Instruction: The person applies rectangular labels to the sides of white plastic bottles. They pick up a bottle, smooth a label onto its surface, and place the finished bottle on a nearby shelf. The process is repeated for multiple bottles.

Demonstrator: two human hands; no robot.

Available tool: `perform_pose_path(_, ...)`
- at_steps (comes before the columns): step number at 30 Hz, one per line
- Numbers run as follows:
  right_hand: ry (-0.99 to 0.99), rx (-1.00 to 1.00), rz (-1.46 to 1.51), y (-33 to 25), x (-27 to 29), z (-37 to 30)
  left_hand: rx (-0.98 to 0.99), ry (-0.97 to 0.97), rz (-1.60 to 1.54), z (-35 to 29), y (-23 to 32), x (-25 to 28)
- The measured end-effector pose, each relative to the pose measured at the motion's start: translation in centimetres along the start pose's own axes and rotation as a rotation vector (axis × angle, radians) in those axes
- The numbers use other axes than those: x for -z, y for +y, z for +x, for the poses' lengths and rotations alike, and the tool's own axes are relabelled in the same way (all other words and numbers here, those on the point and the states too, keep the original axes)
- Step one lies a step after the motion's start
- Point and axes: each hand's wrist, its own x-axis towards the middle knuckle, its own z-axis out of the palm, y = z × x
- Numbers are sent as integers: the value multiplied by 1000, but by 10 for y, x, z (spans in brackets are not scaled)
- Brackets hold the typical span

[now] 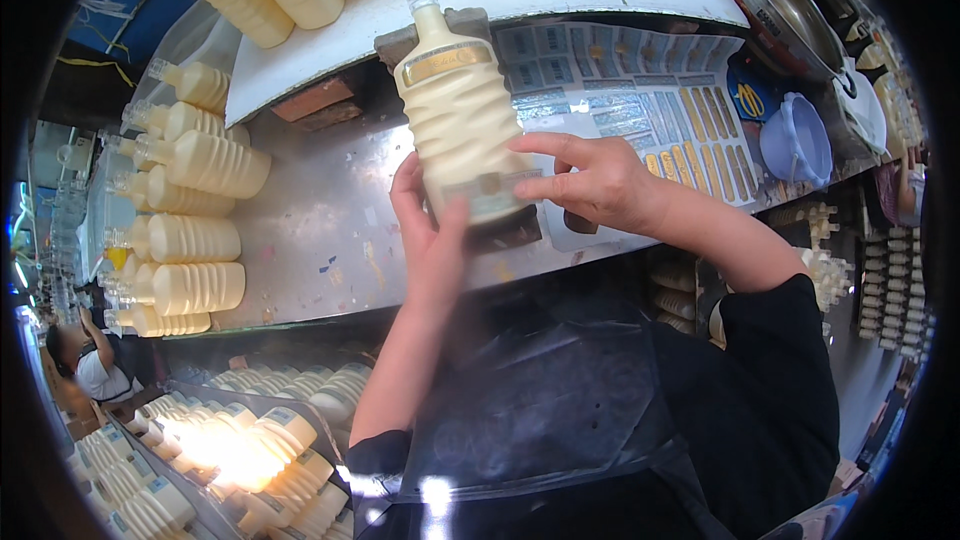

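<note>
A cream bottle [455, 120] with a wavy body and clear neck leans back on the worktable, propped against dark blocks [470, 22]. A gold label [440, 64] is on its shoulder. A blue-grey label [487, 192] lies across its lower front. My left hand [432, 230] grips the bottle's lower left side, with the thumb, blurred, over the label's left part. From the right, my right hand [600, 180] reaches in with its fingers stretched apart. One fingertip touches the bottle's side and another touches the label's right end.
Label sheets [640, 110] lie at the right of the metal table [310, 230], beside a lavender bucket [797, 140] and yellow-handled scissors [750, 100]. Several cream bottles [195, 238] are stacked at the left. Others stand on a white board [300, 50]. Labelled bottles [285, 430] fill crates at lower left.
</note>
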Motion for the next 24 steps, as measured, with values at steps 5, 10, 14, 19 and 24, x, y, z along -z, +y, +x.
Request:
perform_pose_path(5,47,-86,-45,0,1,-6,17,-19,-53,-4,4,1)
perform_pose_path(10,140,-574,301,2,-16,-19,89,30,-223,3,1,4)
perform_pose_path(14,9,-862,509,-27,-30,7,82,76,-9,11,3,-9)
perform_pose_path(19,16,-997,734,-17,-41,6,15,71,168,11,-7,-7)
perform_pose_path(24,86,-976,827,-17,-44,4,11,84,155,9,-7,-7)
